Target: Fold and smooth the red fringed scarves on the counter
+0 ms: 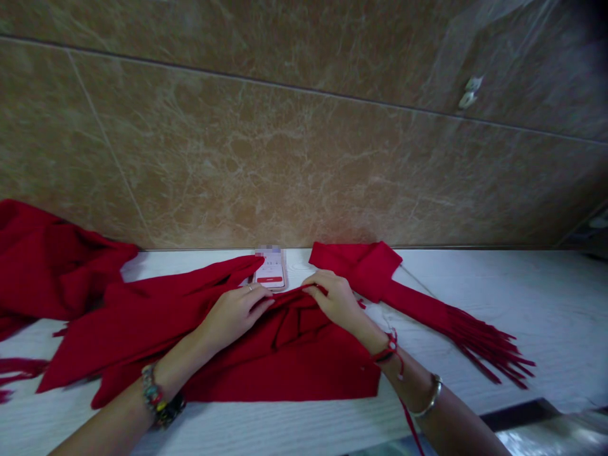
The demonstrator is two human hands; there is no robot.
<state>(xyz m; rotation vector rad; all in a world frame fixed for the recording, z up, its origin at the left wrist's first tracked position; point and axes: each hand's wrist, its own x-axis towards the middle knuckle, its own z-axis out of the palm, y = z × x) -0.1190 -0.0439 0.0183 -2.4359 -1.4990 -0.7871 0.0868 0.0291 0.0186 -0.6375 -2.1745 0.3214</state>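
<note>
A wide red scarf lies spread and partly bunched in front of me. My left hand is closed on its upper edge, thumb and fingers pinching the fabric. A little to the right, my right hand pinches the same edge, its fingers bent over the cloth. Between the hands the edge is slightly gathered, with loose creases below it. Beyond my right hand a narrow folded red scarf lies with its fringe fanned to the right. Behind the held edge rests a phone with a lit screen.
A heap of red fabric sits at the far left, with fringe strands near the left edge. The white table meets a brown marbled wall at the back. Something shiny and clear, like plastic wrap, lies at the lower right.
</note>
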